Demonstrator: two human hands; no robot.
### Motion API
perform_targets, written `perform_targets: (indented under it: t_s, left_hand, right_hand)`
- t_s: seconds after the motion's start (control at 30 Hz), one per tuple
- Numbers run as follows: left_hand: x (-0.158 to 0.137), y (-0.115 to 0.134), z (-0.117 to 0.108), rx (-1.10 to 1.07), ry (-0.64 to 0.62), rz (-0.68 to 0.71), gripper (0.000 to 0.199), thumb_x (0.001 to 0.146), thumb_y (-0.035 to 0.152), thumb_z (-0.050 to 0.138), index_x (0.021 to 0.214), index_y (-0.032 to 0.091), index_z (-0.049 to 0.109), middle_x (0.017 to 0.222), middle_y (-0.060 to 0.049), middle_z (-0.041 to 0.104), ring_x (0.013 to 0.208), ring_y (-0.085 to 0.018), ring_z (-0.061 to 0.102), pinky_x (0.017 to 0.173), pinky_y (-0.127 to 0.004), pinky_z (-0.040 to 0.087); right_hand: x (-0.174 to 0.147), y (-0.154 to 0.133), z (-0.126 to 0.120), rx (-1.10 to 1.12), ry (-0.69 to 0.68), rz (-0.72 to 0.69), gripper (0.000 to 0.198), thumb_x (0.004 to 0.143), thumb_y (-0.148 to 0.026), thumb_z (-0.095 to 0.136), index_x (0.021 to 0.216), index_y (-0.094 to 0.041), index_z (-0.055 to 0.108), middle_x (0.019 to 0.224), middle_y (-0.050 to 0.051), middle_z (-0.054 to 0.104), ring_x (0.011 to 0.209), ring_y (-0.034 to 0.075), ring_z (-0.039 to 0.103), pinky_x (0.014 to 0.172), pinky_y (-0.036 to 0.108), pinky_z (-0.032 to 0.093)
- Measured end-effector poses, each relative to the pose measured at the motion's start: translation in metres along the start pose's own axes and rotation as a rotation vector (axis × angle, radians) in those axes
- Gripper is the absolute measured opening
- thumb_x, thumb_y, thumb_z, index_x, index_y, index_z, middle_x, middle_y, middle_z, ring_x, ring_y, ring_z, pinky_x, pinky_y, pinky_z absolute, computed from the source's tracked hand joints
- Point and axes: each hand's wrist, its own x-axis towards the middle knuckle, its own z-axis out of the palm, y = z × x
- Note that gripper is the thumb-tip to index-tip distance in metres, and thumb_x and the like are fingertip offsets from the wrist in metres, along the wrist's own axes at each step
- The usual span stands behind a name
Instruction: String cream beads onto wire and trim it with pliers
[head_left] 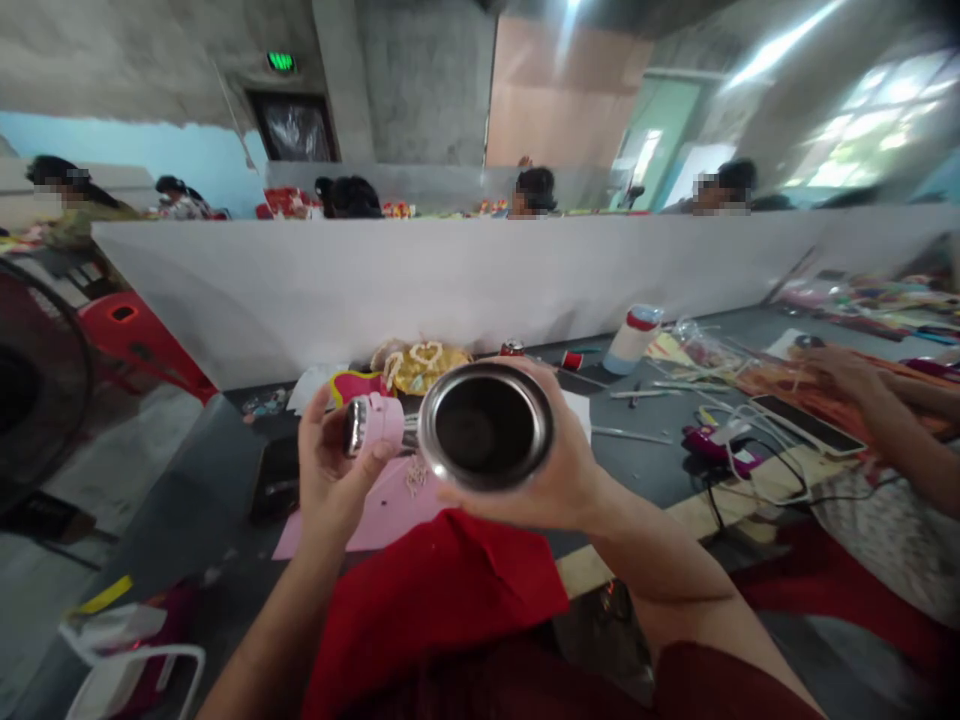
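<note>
My right hand [568,450] is wrapped round a steel tumbler [486,425], its wide mouth tilted toward me and its inside dark. In my left hand [330,475] is a pink lid [381,424] with a shiny metal underside, turned on its edge just left of the tumbler's rim. Lid and tumbler are apart. Beneath them on the dark table lies a pink sheet [375,512] with small pale beads [417,478] on it. A red cloth [450,580] is spread toward me.
A gold tray with a beaded heart [429,352], a drink can [513,347] and a red thread spool [572,360] stand behind. A bottle [634,338] is farther right, near a phone [808,424]. Another person's hand [840,375] works at right. A white partition [420,280] borders the back.
</note>
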Motion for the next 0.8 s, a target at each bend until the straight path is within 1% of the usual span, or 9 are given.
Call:
perform_targets:
  t_s: [0.03,0.1,0.17,0.27,0.37,0.5,0.67,0.8]
  left_hand:
    - [-0.004,0.000,-0.002,-0.037,0.028,-0.031,0.073,0.078,0.043,0.067,0.140,0.036,0.030,0.119,-0.006,0.055,0.109,-0.020,0.057,0.087,-0.035,0.053]
    - [-0.006,0.001,-0.005,-0.105,0.080,-0.054,0.077,0.074,0.044,0.071,0.139,0.037,0.032,0.119,-0.004,0.054,0.111,-0.020,0.057,0.089,-0.034,0.053]
    - [-0.005,0.003,-0.003,-0.126,0.075,-0.054,0.080,0.070,0.043,0.073,0.139,0.036,0.033,0.118,-0.004,0.054,0.111,-0.021,0.057,0.089,-0.035,0.052]
    - [-0.002,0.004,0.005,-0.098,-0.029,-0.063,0.089,0.066,0.039,0.078,0.141,0.034,0.030,0.117,-0.006,0.056,0.108,-0.023,0.058,0.087,-0.037,0.053]
    - [-0.001,0.001,0.014,-0.019,-0.138,-0.065,0.099,0.062,0.035,0.081,0.143,0.029,0.024,0.116,-0.008,0.056,0.103,-0.023,0.060,0.083,-0.038,0.054]
    - [0.001,-0.009,0.021,0.109,-0.252,-0.073,0.101,0.062,0.034,0.080,0.143,0.025,0.021,0.113,-0.008,0.058,0.098,-0.022,0.061,0.082,-0.038,0.054]
    - [0.002,-0.019,0.031,0.182,-0.333,-0.112,0.102,0.062,0.036,0.080,0.144,0.025,0.021,0.112,-0.008,0.059,0.096,-0.022,0.061,0.080,-0.038,0.054]
    - [0.002,-0.023,0.042,0.143,-0.352,-0.084,0.100,0.065,0.039,0.079,0.145,0.026,0.020,0.120,-0.011,0.056,0.102,-0.023,0.059,0.083,-0.040,0.053]
  right_hand:
    - [-0.010,0.011,0.007,-0.007,-0.016,0.090,0.078,0.062,-0.042,0.078,0.128,-0.030,0.038,0.114,0.005,0.060,0.105,0.025,0.060,0.090,0.044,0.053]
    - [-0.029,0.032,0.023,-0.042,-0.113,0.245,0.075,0.062,-0.044,0.078,0.125,-0.027,0.041,0.116,0.009,0.059,0.105,0.028,0.060,0.087,0.047,0.052]
    - [-0.046,0.047,0.038,-0.076,-0.215,0.318,0.072,0.062,-0.048,0.077,0.122,-0.026,0.044,0.116,0.010,0.059,0.106,0.029,0.058,0.087,0.049,0.051]
    - [-0.061,0.060,0.053,-0.112,-0.288,0.350,0.070,0.064,-0.048,0.076,0.121,-0.024,0.044,0.114,0.010,0.060,0.105,0.029,0.058,0.087,0.048,0.050]
    - [-0.068,0.065,0.059,-0.170,-0.323,0.376,0.070,0.066,-0.051,0.073,0.122,-0.022,0.045,0.114,0.012,0.060,0.106,0.029,0.057,0.087,0.047,0.049]
    - [-0.077,0.070,0.062,-0.190,-0.370,0.413,0.067,0.069,-0.052,0.070,0.122,-0.018,0.046,0.115,0.012,0.060,0.108,0.029,0.055,0.090,0.046,0.046]
    - [-0.086,0.076,0.066,-0.119,-0.348,0.462,0.067,0.069,-0.050,0.070,0.123,-0.020,0.045,0.115,0.011,0.059,0.107,0.027,0.055,0.091,0.044,0.046]
    - [-0.089,0.081,0.067,-0.016,-0.292,0.512,0.066,0.068,-0.048,0.071,0.121,-0.020,0.046,0.115,0.012,0.060,0.105,0.027,0.057,0.088,0.044,0.047]
